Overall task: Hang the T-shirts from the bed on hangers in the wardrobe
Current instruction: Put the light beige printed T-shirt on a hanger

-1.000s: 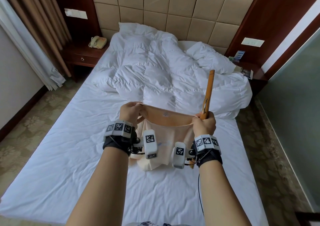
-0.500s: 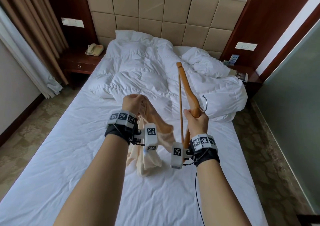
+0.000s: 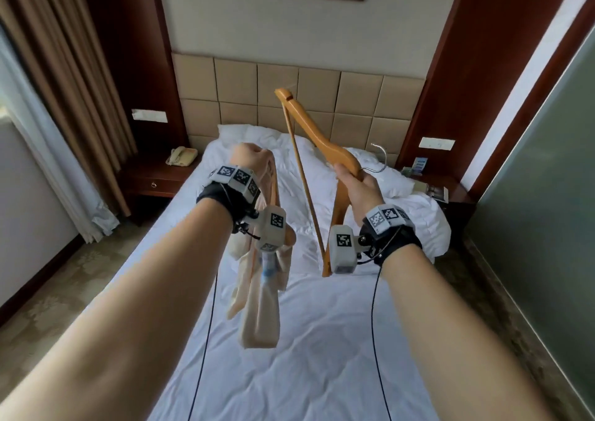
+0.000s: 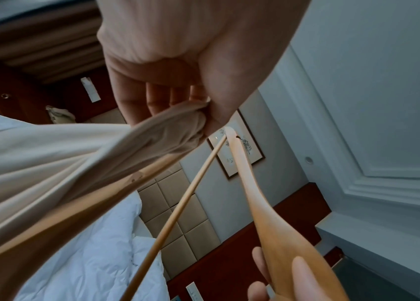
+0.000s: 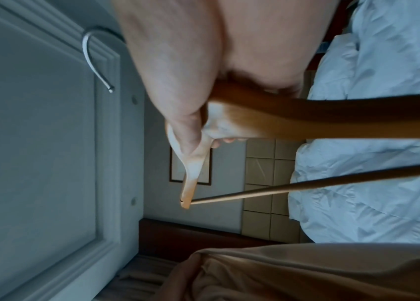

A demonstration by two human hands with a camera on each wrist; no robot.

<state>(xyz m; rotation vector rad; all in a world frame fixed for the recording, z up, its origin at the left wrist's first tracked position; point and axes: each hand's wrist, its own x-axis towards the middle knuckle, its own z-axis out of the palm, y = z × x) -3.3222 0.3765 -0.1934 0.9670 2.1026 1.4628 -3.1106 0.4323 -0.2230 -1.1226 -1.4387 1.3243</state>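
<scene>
A cream T-shirt (image 3: pixel 259 308) hangs bunched from my left hand (image 3: pixel 249 159), which grips its gathered top edge (image 4: pixel 177 130) above the bed. My right hand (image 3: pixel 355 184) grips a wooden hanger (image 3: pixel 317 140) at its middle, next to the metal hook (image 3: pixel 378 158). The hanger stands on end, one arm pointing up and the bar (image 3: pixel 306 192) running down to its lower tip (image 3: pixel 325 272). In the right wrist view the thumb lies along the hanger (image 5: pixel 196 169) and the hook (image 5: pixel 92 59) curls off to the side. The shirt and hanger hang apart.
The white bed (image 3: pixel 289 356) lies below, with a rumpled duvet (image 3: pixel 418 214) by the padded headboard (image 3: pixel 322 98). A nightstand with a telephone (image 3: pixel 181 156) is at the left, curtains (image 3: pixel 64 98) beyond it. Another nightstand (image 3: pixel 444 192) and a glass wall (image 3: pixel 547 195) are at the right.
Both hands have risen. The right hand pulled the hanger out of the shirt and away to the right; the shirt, spread between both hands before, now hangs bunched from the left hand alone.
</scene>
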